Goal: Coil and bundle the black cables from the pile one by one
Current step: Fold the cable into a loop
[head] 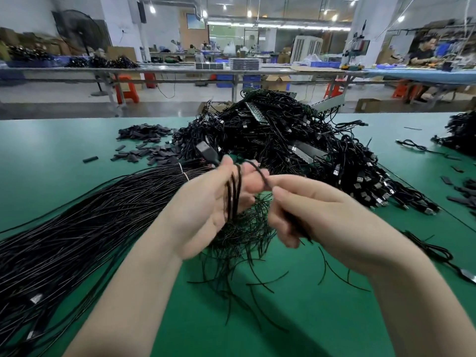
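My left hand (206,199) holds a black cable (234,191) wound in several loops across its palm. The cable's USB plug (206,150) sticks up above the fingertips. My right hand (306,207) pinches the free stretch of the same cable just right of the left fingers, over the green table (64,155). A long bundle of straight black cables (85,228), bound with a white tie, lies at the left. Behind my hands rises the large pile of black cables (291,145). Short black twist ties (247,240) lie scattered under my hands.
Small black sleeves (146,143) lie in a heap at the left rear of the table. More cables (461,135) sit at the right edge, and a loose cable (438,256) lies near my right forearm. Other workbenches and a seated person (422,55) are far behind.
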Action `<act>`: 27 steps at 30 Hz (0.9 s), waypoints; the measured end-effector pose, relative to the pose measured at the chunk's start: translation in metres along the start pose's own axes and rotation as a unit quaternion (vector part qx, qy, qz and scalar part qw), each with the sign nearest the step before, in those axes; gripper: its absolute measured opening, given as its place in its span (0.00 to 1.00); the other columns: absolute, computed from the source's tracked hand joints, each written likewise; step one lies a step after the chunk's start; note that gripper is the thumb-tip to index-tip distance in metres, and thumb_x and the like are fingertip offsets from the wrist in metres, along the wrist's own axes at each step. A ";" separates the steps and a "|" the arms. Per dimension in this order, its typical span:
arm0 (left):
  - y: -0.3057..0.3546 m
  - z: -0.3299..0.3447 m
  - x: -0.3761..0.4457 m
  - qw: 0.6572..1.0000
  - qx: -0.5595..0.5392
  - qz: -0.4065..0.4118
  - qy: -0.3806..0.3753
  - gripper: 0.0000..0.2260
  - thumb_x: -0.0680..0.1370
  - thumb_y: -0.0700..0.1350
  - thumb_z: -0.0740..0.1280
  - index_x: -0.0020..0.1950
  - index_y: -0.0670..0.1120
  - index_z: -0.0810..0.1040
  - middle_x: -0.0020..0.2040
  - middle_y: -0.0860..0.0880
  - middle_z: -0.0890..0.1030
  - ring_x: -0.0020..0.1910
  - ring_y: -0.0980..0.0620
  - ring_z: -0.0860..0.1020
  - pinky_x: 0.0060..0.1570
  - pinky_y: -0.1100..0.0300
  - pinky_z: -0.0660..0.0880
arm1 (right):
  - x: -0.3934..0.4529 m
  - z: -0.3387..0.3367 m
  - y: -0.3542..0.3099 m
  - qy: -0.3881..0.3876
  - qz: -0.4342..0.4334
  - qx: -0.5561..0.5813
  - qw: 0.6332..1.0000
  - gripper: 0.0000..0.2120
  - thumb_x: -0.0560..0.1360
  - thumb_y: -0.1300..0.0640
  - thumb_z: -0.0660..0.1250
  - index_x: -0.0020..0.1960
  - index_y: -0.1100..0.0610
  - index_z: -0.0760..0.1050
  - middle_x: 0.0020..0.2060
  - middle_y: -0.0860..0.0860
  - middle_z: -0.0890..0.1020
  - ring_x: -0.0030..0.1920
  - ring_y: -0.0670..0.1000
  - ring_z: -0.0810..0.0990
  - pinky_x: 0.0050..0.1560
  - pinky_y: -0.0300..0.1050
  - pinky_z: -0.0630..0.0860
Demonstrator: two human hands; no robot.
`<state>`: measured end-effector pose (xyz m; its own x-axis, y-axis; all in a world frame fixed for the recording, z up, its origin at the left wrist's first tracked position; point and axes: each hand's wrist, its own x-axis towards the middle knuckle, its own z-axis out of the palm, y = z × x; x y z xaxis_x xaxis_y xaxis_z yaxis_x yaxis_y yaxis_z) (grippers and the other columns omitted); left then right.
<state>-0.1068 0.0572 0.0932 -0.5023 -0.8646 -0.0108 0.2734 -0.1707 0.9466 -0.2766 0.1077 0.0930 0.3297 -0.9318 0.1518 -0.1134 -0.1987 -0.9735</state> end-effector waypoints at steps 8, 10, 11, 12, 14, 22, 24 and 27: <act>0.013 -0.005 -0.010 0.992 -0.111 0.052 -0.014 0.12 0.80 0.50 0.58 0.45 0.45 0.78 0.28 0.55 0.70 0.26 0.57 0.70 0.30 0.65 0.73 | 0.018 0.020 0.027 -0.011 0.078 -0.092 0.993 0.16 0.82 0.49 0.56 0.40 0.54 0.75 0.27 0.46 0.67 0.29 0.47 0.63 0.31 0.41 0.60; 0.010 -0.004 -0.008 0.995 -0.069 0.063 -0.016 0.11 0.82 0.50 0.56 0.45 0.46 0.73 0.27 0.55 0.65 0.25 0.57 0.66 0.30 0.65 0.71 | 0.018 0.016 0.026 0.029 0.066 -0.136 0.988 0.14 0.81 0.48 0.56 0.45 0.51 0.78 0.32 0.48 0.75 0.35 0.48 0.71 0.38 0.43 0.68; 0.008 -0.004 -0.006 0.997 -0.046 0.067 -0.014 0.12 0.83 0.50 0.56 0.45 0.46 0.72 0.27 0.55 0.65 0.25 0.57 0.66 0.30 0.65 0.70 | 0.017 0.015 0.024 0.045 0.054 -0.123 0.990 0.12 0.81 0.48 0.56 0.51 0.48 0.78 0.38 0.45 0.81 0.40 0.45 0.76 0.44 0.40 0.72; 0.005 -0.003 -0.005 0.997 -0.025 0.068 -0.010 0.12 0.82 0.50 0.56 0.45 0.46 0.72 0.28 0.55 0.66 0.26 0.56 0.67 0.31 0.64 0.70 | 0.017 0.014 0.024 0.051 0.041 -0.081 0.995 0.11 0.81 0.47 0.57 0.55 0.44 0.78 0.44 0.43 0.83 0.46 0.40 0.79 0.50 0.36 0.73; -0.001 0.000 -0.003 0.998 -0.007 0.060 -0.010 0.11 0.79 0.52 0.59 0.43 0.47 0.74 0.29 0.53 0.71 0.28 0.55 0.71 0.32 0.63 0.72 | 0.017 0.017 0.021 0.035 0.024 0.007 0.999 0.11 0.77 0.42 0.60 0.57 0.40 0.77 0.46 0.41 0.83 0.51 0.40 0.80 0.57 0.42 0.75; -0.009 0.004 -0.003 0.998 0.055 0.032 -0.021 0.12 0.79 0.52 0.59 0.43 0.45 0.74 0.35 0.50 0.80 0.36 0.54 0.79 0.45 0.58 0.74 | 0.020 0.032 0.024 0.094 -0.051 -0.165 0.980 0.11 0.75 0.52 0.69 0.45 0.58 0.69 0.35 0.43 0.71 0.37 0.43 0.72 0.43 0.43 0.75; -0.010 0.003 -0.004 0.988 0.144 0.051 0.002 0.14 0.80 0.53 0.59 0.41 0.46 0.75 0.34 0.51 0.80 0.35 0.55 0.78 0.40 0.63 0.75 | 0.021 0.035 0.025 0.090 -0.060 -0.192 0.975 0.10 0.76 0.53 0.67 0.44 0.58 0.69 0.31 0.40 0.70 0.33 0.41 0.67 0.36 0.38 0.69; -0.009 -0.001 -0.006 0.962 0.251 0.094 0.047 0.16 0.81 0.53 0.59 0.37 0.48 0.76 0.34 0.53 0.81 0.35 0.56 0.78 0.36 0.67 0.75 | 0.021 0.039 0.028 0.108 -0.059 -0.193 0.974 0.08 0.75 0.49 0.66 0.43 0.51 0.69 0.31 0.40 0.72 0.32 0.41 0.68 0.35 0.36 0.66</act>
<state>-0.1055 0.0635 0.0845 -0.3991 -0.9011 0.1694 -0.0900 0.2223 0.9708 -0.2359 0.0944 0.0627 0.1620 -0.9295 0.3314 -0.4436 -0.3686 -0.8169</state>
